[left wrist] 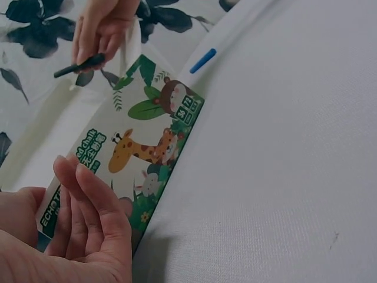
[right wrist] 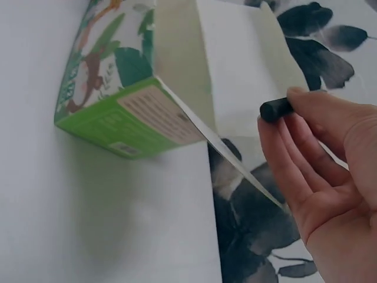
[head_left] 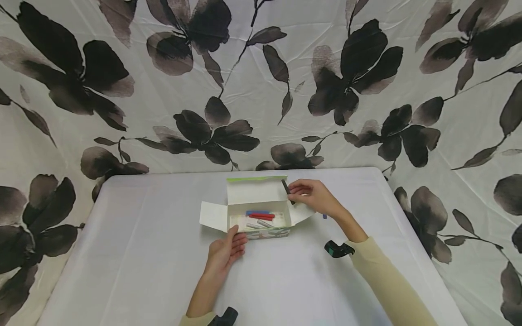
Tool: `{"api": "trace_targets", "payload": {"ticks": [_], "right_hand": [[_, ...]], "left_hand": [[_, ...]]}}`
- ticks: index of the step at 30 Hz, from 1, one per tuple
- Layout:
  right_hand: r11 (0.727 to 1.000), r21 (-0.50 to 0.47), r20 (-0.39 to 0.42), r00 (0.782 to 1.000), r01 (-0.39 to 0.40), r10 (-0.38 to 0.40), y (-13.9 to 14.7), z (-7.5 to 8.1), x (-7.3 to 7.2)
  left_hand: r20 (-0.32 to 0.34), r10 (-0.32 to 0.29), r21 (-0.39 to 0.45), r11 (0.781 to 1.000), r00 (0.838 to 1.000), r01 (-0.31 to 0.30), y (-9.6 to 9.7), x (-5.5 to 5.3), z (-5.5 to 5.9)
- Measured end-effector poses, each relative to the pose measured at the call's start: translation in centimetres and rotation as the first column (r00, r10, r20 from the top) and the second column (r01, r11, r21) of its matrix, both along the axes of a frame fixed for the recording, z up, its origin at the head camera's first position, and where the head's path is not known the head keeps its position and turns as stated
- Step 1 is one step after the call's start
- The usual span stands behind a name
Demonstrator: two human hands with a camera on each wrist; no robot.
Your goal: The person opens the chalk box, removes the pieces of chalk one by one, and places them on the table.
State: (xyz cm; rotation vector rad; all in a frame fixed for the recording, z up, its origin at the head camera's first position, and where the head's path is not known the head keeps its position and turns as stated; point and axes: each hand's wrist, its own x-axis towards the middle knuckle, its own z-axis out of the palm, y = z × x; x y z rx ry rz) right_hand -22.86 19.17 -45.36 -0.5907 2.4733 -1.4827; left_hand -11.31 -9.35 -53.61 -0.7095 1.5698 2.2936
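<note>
A white cardboard box point(head_left: 269, 233) with a green leaf-and-animal print stands with its lid and side flaps up. Its front has the printed word "chalk". In it lie red sticks point(head_left: 262, 217), a blue stick point(head_left: 257, 212) and whitish sticks point(head_left: 259, 224). My right hand point(head_left: 306, 192) pinches a black stick point(right wrist: 275, 109), a slim cylinder with a flat end, between thumb and fingers above the right flap. My left hand point(head_left: 223, 251) is at the front left corner of the box, its fingers nearly straight along the printed face point(left wrist: 141, 147).
A small blue stick point(left wrist: 203, 61) lies on the white tabletop point(head_left: 155, 253), right of the box. The box's side flaps point(head_left: 214, 216) stick out left and right. Behind the table hangs a floral cloth point(head_left: 281, 104). Dark wrist cameras point(head_left: 339, 249) sit on both forearms.
</note>
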Motion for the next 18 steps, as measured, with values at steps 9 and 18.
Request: {"api": "trace_targets", "payload": {"ticks": [9, 18], "right_hand": [[0.988, -0.067, 0.111, 0.985, 0.139, -0.131, 2.8, 0.8, 0.1], [0.948, -0.169, 0.203, 0.95, 0.271, -0.236, 6.1, -0.3, 0.2]], "left_hand": [[-0.014, -0.01, -0.012, 1.0, 1.0, 0.009, -0.3, 0.2, 0.1], [-0.022, -0.016, -0.015, 1.0, 1.0, 0.016, -0.3, 0.2, -0.2]]}}
